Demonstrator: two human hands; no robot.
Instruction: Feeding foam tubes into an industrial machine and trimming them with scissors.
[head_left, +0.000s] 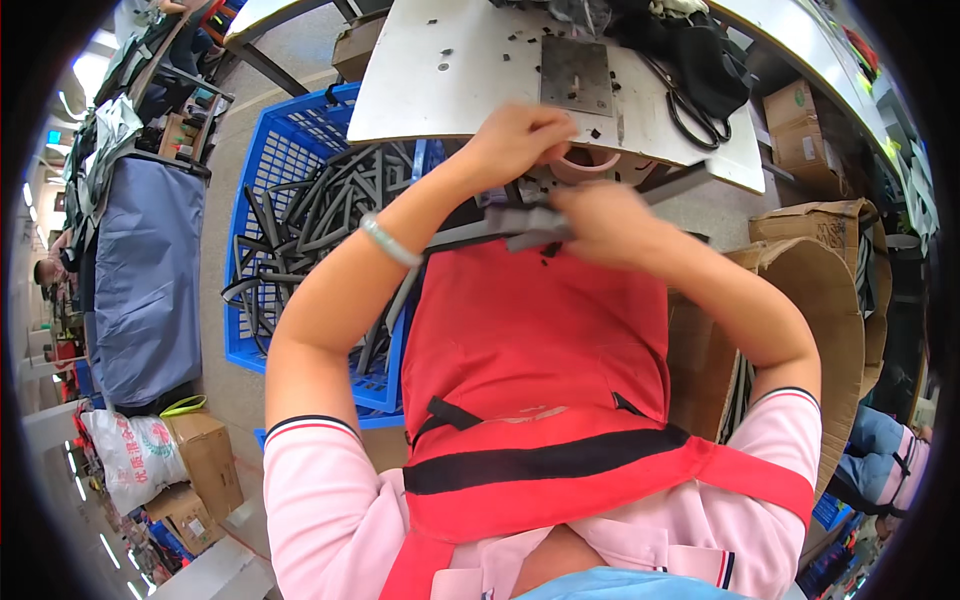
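Note:
My left hand (522,140) is over the near edge of the white table, its fingers curled together; anything between them is hidden. Just below and to the right, my right hand (606,226) is smeared by motion, its fingers closed around grey strips (528,222) above my lap. A dark grey strip end (684,182) sticks out to the right beyond that hand. Behind the hands, a pink round container (586,163) sits under the table edge. A square metal plate (576,76) with a small upright pin lies on the table, with small black pieces scattered around.
A blue plastic basket (250,190) full of grey strips (335,205) stands at my left. Black cloth and a strap (695,70) lie at the table's right. Open cardboard boxes (815,290) stand close on my right. A red apron (540,340) covers my lap.

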